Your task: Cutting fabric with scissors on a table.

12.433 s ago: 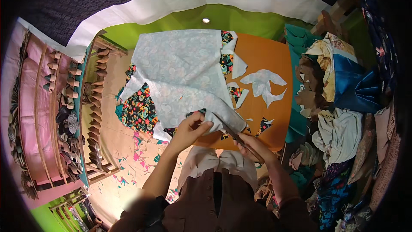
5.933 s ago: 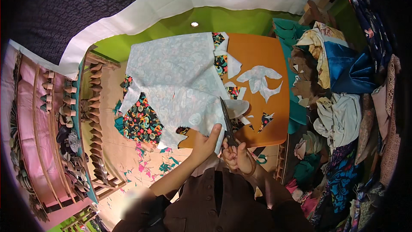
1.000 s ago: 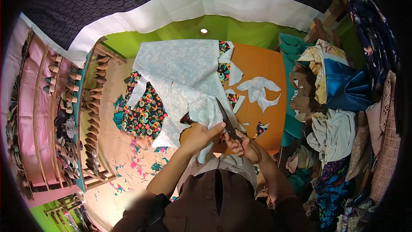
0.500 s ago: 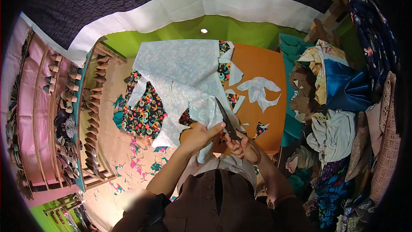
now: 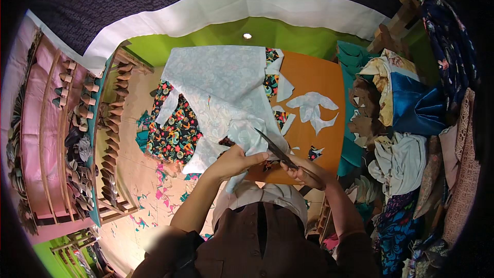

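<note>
A large sheet of floral fabric (image 5: 218,80) lies across the table, mostly with its pale back up. My left hand (image 5: 235,162) is closed on the near part of it, thumb pressed on top and pointing right. My right hand (image 5: 304,172) grips dark metal scissors (image 5: 274,147), whose blades point up and left over the pale cloth beside my left thumb. I cannot make out how far the blades are apart. Black floral print (image 5: 172,134) shows at the fabric's left side. A cut pale piece with curved arms (image 5: 312,109) lies to the right.
The orange-brown table (image 5: 321,80) has small scraps (image 5: 315,152) near its right side. Wooden racks of shoe lasts (image 5: 110,139) stand at the left. Heaped cloths, including a blue satin one (image 5: 416,104), fill the right. Coloured offcuts (image 5: 164,190) litter the floor.
My right hand has shifted a little right, and the scissors now lie at a flatter slant, their tip lower and further left. My left hand still holds the fabric in about the same place.
</note>
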`<action>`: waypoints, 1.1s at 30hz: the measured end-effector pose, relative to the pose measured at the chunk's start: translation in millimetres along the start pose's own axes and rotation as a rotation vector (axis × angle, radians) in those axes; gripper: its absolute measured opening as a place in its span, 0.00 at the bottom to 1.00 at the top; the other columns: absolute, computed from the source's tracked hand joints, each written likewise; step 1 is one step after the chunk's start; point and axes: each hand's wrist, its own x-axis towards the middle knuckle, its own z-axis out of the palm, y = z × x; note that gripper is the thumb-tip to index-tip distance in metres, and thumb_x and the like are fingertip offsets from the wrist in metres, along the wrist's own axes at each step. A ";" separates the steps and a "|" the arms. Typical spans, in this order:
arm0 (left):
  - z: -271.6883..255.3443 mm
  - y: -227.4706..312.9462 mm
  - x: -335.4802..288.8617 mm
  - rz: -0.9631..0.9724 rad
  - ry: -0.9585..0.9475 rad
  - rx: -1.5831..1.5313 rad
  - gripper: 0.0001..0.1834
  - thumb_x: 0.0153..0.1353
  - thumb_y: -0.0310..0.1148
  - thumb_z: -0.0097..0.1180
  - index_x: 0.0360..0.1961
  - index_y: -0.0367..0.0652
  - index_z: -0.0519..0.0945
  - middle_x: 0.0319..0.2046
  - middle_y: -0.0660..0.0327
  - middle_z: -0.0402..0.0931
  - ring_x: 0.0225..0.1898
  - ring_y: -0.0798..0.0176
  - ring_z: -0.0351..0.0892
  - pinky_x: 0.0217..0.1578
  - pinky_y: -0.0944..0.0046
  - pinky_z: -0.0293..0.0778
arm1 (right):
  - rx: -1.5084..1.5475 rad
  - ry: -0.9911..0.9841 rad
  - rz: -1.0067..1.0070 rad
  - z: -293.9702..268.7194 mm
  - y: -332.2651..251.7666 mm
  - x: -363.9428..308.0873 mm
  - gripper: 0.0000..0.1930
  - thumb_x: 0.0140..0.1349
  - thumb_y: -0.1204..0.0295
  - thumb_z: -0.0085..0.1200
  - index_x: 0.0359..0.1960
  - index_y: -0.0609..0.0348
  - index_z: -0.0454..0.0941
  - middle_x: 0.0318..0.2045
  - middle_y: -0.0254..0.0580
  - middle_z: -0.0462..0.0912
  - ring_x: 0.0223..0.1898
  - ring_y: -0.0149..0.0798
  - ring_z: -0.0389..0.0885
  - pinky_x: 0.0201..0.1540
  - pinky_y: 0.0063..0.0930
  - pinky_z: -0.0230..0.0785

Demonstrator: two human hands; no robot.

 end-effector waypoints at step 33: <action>-19.1 23.2 -14.0 0.001 0.114 0.233 0.15 0.46 0.37 0.61 0.32 0.38 0.76 0.28 0.62 0.75 0.31 0.70 0.71 0.33 0.70 0.67 | -0.192 -0.236 0.270 -41.9 -9.9 -1.6 0.24 0.53 0.50 0.50 0.33 0.61 0.63 0.26 0.28 0.61 0.27 0.22 0.59 0.30 0.14 0.57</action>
